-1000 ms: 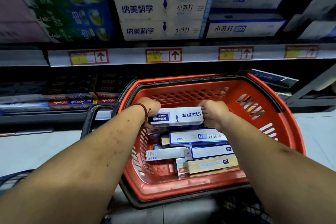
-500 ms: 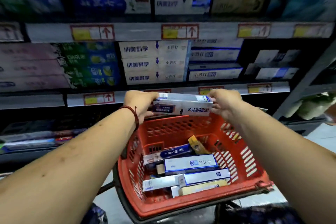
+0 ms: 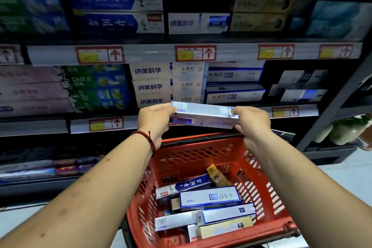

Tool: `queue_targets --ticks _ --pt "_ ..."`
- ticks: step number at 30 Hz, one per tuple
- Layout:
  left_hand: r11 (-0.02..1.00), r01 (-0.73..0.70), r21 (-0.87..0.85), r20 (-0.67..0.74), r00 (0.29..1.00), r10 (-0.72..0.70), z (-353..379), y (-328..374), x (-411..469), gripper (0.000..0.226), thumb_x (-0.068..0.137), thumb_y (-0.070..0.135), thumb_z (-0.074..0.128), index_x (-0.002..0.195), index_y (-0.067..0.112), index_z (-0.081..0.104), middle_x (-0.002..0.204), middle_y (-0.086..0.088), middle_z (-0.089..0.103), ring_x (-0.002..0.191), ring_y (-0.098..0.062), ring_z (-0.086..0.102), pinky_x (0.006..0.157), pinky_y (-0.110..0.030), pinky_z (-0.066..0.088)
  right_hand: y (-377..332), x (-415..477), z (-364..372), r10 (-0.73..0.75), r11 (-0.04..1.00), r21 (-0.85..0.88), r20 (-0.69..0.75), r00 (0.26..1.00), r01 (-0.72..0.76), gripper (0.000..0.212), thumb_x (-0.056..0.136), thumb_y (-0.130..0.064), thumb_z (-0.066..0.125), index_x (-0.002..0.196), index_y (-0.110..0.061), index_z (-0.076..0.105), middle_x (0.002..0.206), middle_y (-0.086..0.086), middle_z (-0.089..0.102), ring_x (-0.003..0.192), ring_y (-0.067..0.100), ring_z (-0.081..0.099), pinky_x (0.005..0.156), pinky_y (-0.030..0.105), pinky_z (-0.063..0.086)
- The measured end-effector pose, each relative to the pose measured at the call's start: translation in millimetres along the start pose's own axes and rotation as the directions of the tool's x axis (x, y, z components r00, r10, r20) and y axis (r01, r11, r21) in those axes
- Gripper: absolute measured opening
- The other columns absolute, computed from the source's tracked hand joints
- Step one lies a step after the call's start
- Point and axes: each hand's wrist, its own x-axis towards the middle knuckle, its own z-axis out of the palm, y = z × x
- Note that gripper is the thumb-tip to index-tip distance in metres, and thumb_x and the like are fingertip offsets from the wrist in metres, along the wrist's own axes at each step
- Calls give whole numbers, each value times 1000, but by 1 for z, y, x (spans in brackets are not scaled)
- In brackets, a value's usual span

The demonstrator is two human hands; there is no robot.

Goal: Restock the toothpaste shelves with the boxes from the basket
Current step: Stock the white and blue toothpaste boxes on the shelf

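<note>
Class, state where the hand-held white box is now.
Head view, centre: the white box is held between the left hand and right hand, above the red basket, in front of a shelf.

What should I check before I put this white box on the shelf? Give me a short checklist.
1. Grip: left hand and right hand each hold one end of the white box: ok.
2. Box clear of the red basket, above its far rim: ok.
3. Box label readable for matching: blurred: cannot tell.
4. Room above the three-box white stack: it reaches the price rail: not ok.
5. Room above the single white box higher up: dark gap: ok.
</note>
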Motion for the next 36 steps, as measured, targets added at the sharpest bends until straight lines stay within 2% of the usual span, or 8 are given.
queue_targets --ticks 8,12,17,21,24,28,31,36 --pt "998 -66 -18 -135 989 63 -6 3 0 33 80 21 85 54 14 66 75 -4 77 73 -16 72 75 -40 64 8 -2 1 -7 994 110 -66 998 14 25 78 -16 83 72 -9 59 78 8 62 92 32 70 92 55 56" --pt "993 -69 -100 -89 994 60 -12 9 1 15 77 5 86 79 8 71 91 -16 77 90 -31 76 87 -49 62 7 -1 6 -29 994 106 10 1000 28 14 76 0 79 80 -9 68 94 14 74 93 27 72 91 41 59" --pt "986 -124 -115 -28 992 121 -17 17 1 28 79 -8 79 104 4 75 100 -14 78 98 -26 75 89 -35 61 4 1 14 -44 992 118 97 994 32 33 77 12 66 92 -16 74 100 11 77 98 26 72 82 30 57" --pt "984 -176 -32 -18 984 176 -24 17 5 27 77 -13 77 93 8 74 98 -12 77 98 -27 75 79 -30 61 0 -2 17 -45 986 165 78 996 32 23 82 5 67 86 -16 74 97 14 77 90 25 73 77 32 58" --pt "967 -233 101 -81 967 242 -26 14 5 21 75 -1 83 81 16 72 88 -2 76 92 -24 74 71 -28 60 0 -4 17 -52 990 135 57 997 44 2 82 -14 76 81 -15 77 97 14 77 91 29 73 87 42 60" --pt "975 -221 6 -125 967 220 -26 18 0 30 65 44 86 82 22 75 85 -1 78 88 -25 76 83 -48 63 -3 -10 14 -31 985 169 36 999 24 33 82 -27 82 81 3 69 90 25 72 87 36 72 81 43 63" --pt "968 -247 -51 -142 961 238 -25 19 1 18 72 31 90 81 22 77 88 -6 78 91 -29 76 84 -50 62 -4 -13 13 -50 988 147 35 998 44 38 73 -36 88 66 -10 62 70 12 59 71 25 60 86 50 59" --pt "959 -260 -111 -153 958 242 -24 21 2 11 79 24 87 86 19 80 88 0 79 93 -20 75 78 -32 59 -8 -20 13 -74 968 249 113 991 44 9 81 -9 81 84 -12 72 88 17 70 81 26 60 82 39 55"
